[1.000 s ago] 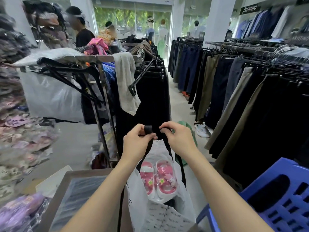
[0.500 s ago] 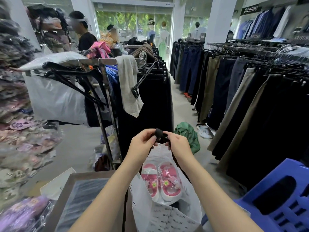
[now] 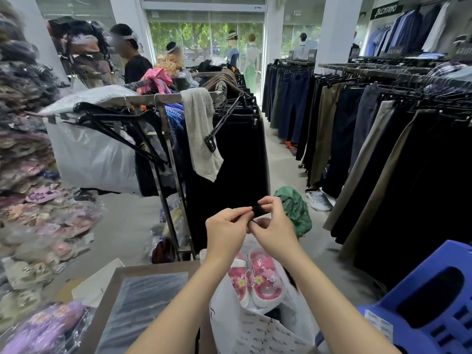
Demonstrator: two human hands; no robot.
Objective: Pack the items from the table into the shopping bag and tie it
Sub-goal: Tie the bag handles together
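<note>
Tying off the shopping bag [image 3: 222, 315] beside the desk [image 3: 153, 268].
Left hand [image 3: 227, 227] and right hand [image 3: 275, 233] both pinch the black handles [image 3: 259, 209] above it, pink sandals [image 3: 258, 279] inside. I'd draw the loop snug and even. Any knot hides between the hands; the bag's bottom is cut off.

Black wall sign [image 3: 386, 10] reads roughly "BLENTINO"; shopping bag [image 3: 265, 333] print illegible.

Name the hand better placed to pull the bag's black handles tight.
Probably the right hand: its fingertips pinch the loop of the black handles above the white shopping bag. The left hand pinches the strand beside it.
</note>
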